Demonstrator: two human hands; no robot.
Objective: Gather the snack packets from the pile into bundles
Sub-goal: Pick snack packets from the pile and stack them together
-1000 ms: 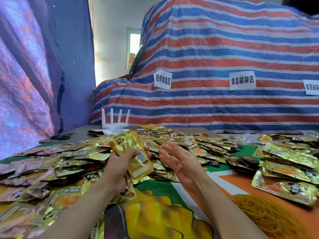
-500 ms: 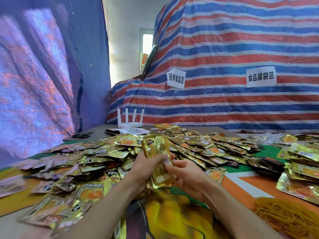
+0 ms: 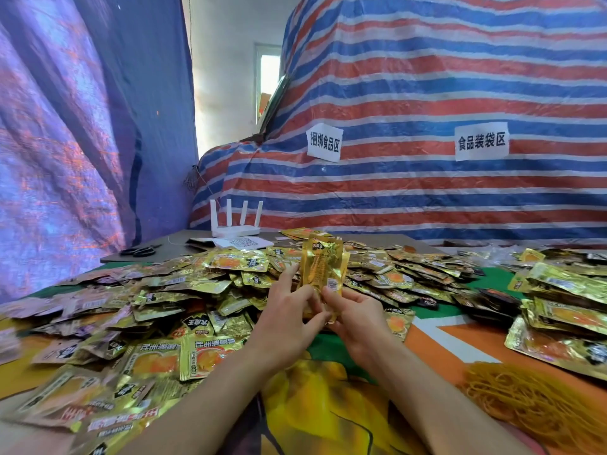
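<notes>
Both hands hold a stack of packets upright over the near middle of the table

Nearest, at 5 o'clock, a heap of bands [image 3: 525,402] lies on the printed cloth [image 3: 328,405]; none is on the stack yet. The left hand [image 3: 289,310] and right hand [image 3: 354,320] each pinch the lower end of the stack [image 3: 323,270] between fingers and thumb, its top standing free. My read is that one bundle is gathered but not tied. Finished work seems to sit at 3 o'clock, where bundles [image 3: 558,307] lie grouped; whether they are banded I cannot tell. Most is left, since the pile [image 3: 197,290] spreads loose from 9 to 1 o'clock. Beyond it at 11 are scissors [image 3: 139,250] and a router [image 3: 235,224]. Behind hang a striped tarp [image 3: 427,93] with paper signs [image 3: 324,142], a blue sheet [image 3: 65,126] at 9 and a bright window [image 3: 269,77] at 12
</notes>
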